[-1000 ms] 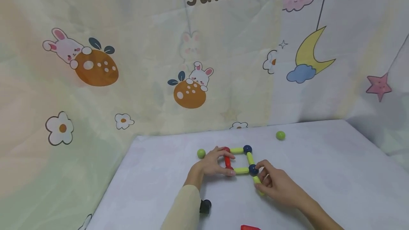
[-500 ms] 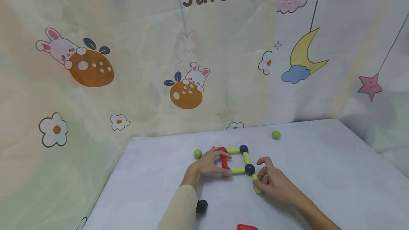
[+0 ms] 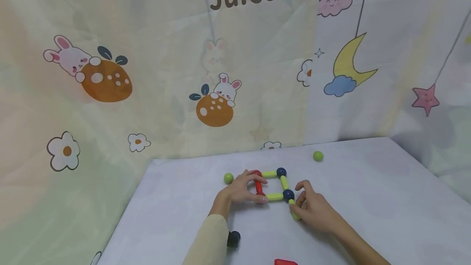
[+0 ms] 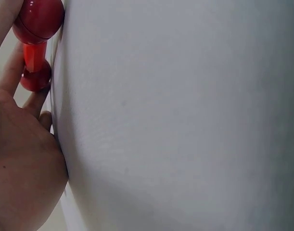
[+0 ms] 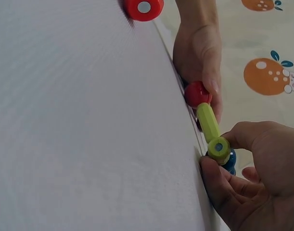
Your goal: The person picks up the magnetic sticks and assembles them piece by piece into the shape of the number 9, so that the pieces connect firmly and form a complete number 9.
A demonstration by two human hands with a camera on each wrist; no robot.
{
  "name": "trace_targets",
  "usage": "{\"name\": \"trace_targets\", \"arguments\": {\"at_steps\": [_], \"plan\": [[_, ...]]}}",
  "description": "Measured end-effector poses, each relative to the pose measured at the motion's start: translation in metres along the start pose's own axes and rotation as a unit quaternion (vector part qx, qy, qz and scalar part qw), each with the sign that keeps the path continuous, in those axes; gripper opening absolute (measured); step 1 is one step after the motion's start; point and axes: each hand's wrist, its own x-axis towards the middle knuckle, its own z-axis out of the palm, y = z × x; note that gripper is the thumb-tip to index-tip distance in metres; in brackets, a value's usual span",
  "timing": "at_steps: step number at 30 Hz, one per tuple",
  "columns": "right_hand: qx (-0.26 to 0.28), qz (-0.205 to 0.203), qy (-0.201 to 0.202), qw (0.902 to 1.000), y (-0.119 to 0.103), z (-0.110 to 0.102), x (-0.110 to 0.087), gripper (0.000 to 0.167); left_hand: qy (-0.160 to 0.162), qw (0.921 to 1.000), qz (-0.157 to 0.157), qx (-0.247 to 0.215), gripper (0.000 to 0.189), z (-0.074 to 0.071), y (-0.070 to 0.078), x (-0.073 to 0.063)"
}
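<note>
A flat square of magnetic building sticks and balls lies on the table, with yellow-green sticks (image 3: pixel 274 196), a red stick (image 3: pixel 258 187), two dark blue balls and two red balls. My left hand (image 3: pixel 241 187) holds its red side, thumb at the near red ball (image 5: pixel 197 94) and fingers over the far red ball (image 4: pixel 36 79). With thumb and fingers, my right hand (image 3: pixel 317 211) pinches another yellow-green magnetic stick (image 5: pixel 219 148). That stick slants toward me, its far end right at the near dark blue ball (image 3: pixel 288 195). Its forefinger is raised and bent.
One green ball (image 3: pixel 228 178) lies left of the square, another green ball (image 3: pixel 318 156) near the table's back edge. Closer to me are a black piece (image 3: pixel 233 239), partly behind the left sleeve, and a red piece (image 3: pixel 285 262). A printed cloth (image 3: pixel 165 93) hangs behind the table.
My right forefinger has lifted off the near blue ball. The pinched stick has shifted slightly, its far end now right against that ball in view. My left hand keeps its hold.
</note>
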Motion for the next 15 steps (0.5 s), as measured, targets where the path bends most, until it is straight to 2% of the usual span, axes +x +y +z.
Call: {"name": "trace_targets", "arguments": {"at_steps": [6, 15], "plan": [[-0.001, 0.001, 0.007, 1.0, 0.0018, 0.0, -0.0002, 0.05, -0.002, 1.0, 0.003, 0.0, 0.045, 0.0012, 0.0018, 0.0031], [-0.003, -0.012, -0.021, 0.9997, 0.0022, -0.0062, 0.0047, 0.051, 0.002, 0.9999, 0.011, 0.006, 0.045, 0.0001, 0.0006, 0.0024]]}}
